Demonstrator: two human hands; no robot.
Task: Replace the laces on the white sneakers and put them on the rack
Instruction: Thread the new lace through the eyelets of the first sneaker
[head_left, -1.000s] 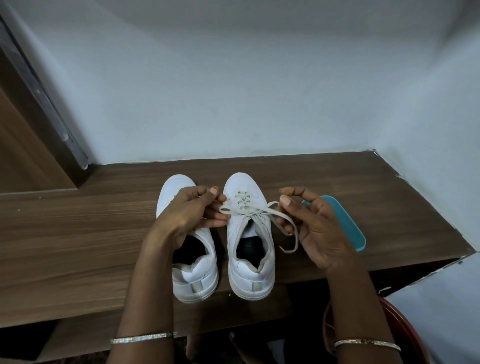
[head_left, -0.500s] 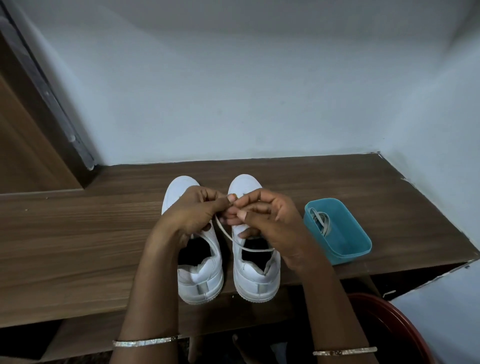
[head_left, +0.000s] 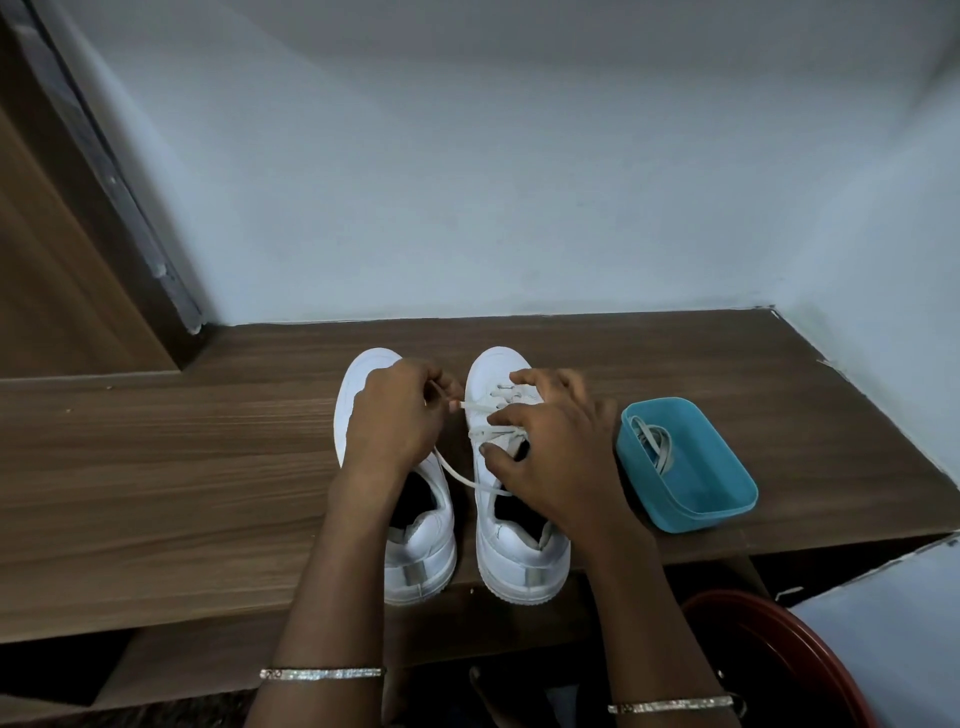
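On the brown wooden ledge the white sneakers stand side by side. The left hand pinches the lace near its end. The right hand bends over the right sneaker at its eyelets — whether it grips anything I cannot tell. Lacing looks half done — next, draw the lace snug.

The lacing of the left sneaker is covered by the left hand, in whose grip the end of the lace is lost, the tongue of the right sneaker is largely masked beneath the right hand, and what may be a red basin below that wrist is cut by the frame edge.
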